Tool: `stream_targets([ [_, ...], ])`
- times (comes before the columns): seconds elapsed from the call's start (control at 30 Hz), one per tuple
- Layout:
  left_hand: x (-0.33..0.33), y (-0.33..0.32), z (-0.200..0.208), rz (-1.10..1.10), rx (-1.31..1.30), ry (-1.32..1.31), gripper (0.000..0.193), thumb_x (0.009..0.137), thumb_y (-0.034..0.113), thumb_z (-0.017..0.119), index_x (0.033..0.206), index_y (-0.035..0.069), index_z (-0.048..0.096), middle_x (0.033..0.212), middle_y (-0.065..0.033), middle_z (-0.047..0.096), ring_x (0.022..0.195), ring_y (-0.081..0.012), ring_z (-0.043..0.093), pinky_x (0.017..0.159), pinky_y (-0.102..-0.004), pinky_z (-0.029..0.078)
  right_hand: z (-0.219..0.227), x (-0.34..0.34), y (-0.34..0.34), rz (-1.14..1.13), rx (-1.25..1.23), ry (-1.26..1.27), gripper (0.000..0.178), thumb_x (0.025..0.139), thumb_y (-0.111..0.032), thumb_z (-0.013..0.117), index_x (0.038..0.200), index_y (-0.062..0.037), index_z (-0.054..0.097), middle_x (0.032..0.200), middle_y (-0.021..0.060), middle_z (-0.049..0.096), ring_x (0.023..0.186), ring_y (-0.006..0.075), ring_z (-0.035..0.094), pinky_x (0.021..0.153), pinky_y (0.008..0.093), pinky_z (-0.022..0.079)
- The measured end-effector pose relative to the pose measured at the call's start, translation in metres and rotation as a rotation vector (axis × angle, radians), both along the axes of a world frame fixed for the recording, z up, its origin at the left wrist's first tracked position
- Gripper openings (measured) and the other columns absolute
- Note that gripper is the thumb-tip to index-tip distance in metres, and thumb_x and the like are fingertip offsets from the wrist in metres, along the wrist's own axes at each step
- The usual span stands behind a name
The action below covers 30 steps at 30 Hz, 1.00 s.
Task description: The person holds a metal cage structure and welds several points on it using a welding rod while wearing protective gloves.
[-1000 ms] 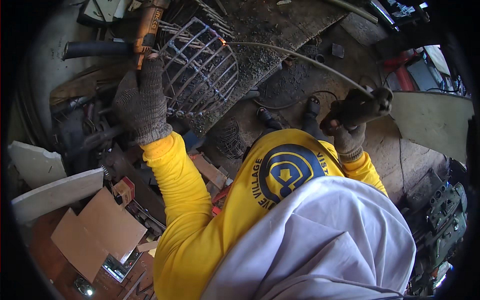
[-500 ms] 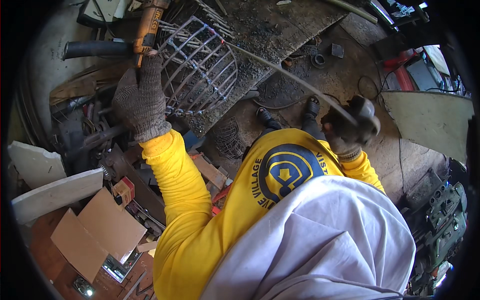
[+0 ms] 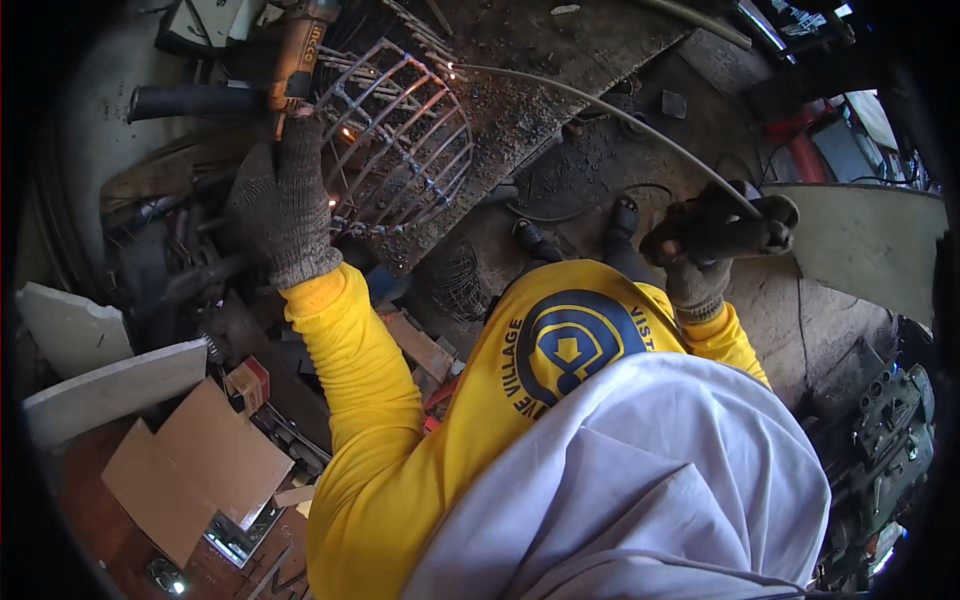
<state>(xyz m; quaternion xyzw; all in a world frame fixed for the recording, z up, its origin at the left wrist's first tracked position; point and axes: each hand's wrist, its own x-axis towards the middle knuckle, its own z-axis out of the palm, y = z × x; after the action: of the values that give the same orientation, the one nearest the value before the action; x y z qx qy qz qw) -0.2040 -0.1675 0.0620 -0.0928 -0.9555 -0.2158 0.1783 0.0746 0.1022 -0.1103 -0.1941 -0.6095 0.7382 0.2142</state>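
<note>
On the dirty table lies a basket-like frame of welded metal rods (image 3: 420,150), with orange glowing spots near its left side and upper edge. My gloved right hand (image 3: 690,255) is closed on a dark welding electrode holder (image 3: 765,230). From it a long, bowed welding rod (image 3: 620,115) reaches left, its tip glowing by the frame's upper right edge. My gloved left hand (image 3: 285,205) is at the frame's left side, fingers pressed together and pointing up; whatever they grip is hidden. Just beyond its fingertips is an orange angle grinder (image 3: 295,65) with a black side handle (image 3: 195,100).
The grimy worktable (image 3: 560,60) carries thin metal rods beyond the frame. Below its edge lies a coil of wire (image 3: 455,280). Cardboard (image 3: 200,470) and pale boards (image 3: 120,390) are at the lower left. A green machine part (image 3: 890,430) stands at right.
My right hand and the electrode holder have swung right, and the rod has gone from straight to bowed. Its tip has shifted slightly up. More glowing spots show, while my left hand is nearly still.
</note>
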Motion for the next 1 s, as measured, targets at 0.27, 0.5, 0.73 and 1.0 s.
stream_targets([
  [0.27, 0.0, -0.002, 0.001, 0.006, -0.049, -0.016, 0.058, 0.087, 0.057, 0.062, 0.093, 0.001, 0.073, 0.075, -0.0177, 0.068, 0.065, -0.0304, 0.061, 0.063, -0.0387, 0.044, 0.009, -0.001, -0.003, -0.013, 0.041, -0.02, 0.05, 0.078, -0.011, 0.077, 0.12, -0.0021, 0.053, 0.108, 0.0078, 0.063, 0.098, 0.018, 0.061, 0.09, 0.0325, 0.048],
  [0.5, 0.0, -0.001, 0.001, 0.001, -0.046, -0.012, 0.057, 0.088, 0.057, 0.062, 0.092, 0.001, 0.073, 0.074, -0.0166, 0.069, 0.065, -0.0297, 0.062, 0.063, -0.0381, 0.044, 0.013, -0.003, -0.002, 0.043, 0.048, -0.073, 0.047, 0.076, -0.01, 0.077, 0.117, -0.0021, 0.056, 0.104, 0.0074, 0.064, 0.094, 0.0173, 0.061, 0.085, 0.0313, 0.048],
  [0.73, -0.003, -0.005, -0.002, -0.009, -0.045, -0.011, 0.059, 0.087, 0.058, 0.061, 0.092, 0.001, 0.074, 0.076, -0.0159, 0.07, 0.067, -0.0296, 0.064, 0.065, -0.0383, 0.046, 0.007, -0.001, -0.001, 0.027, 0.004, -0.113, 0.049, 0.074, -0.011, 0.079, 0.117, -0.0023, 0.056, 0.105, 0.0074, 0.064, 0.095, 0.0182, 0.061, 0.087, 0.0321, 0.047],
  [1.0, -0.011, -0.014, -0.015, -0.192, -0.036, 0.185, 0.037, 0.089, 0.037, 0.066, 0.086, 0.001, 0.069, 0.075, -0.0126, 0.068, 0.065, -0.0254, 0.064, 0.06, -0.0342, 0.048, 0.012, -0.013, -0.005, 0.036, -0.019, -0.013, 0.041, 0.076, -0.003, 0.073, 0.112, -0.0019, 0.056, 0.095, 0.0068, 0.063, 0.08, 0.0159, 0.063, 0.076, 0.0295, 0.052],
])
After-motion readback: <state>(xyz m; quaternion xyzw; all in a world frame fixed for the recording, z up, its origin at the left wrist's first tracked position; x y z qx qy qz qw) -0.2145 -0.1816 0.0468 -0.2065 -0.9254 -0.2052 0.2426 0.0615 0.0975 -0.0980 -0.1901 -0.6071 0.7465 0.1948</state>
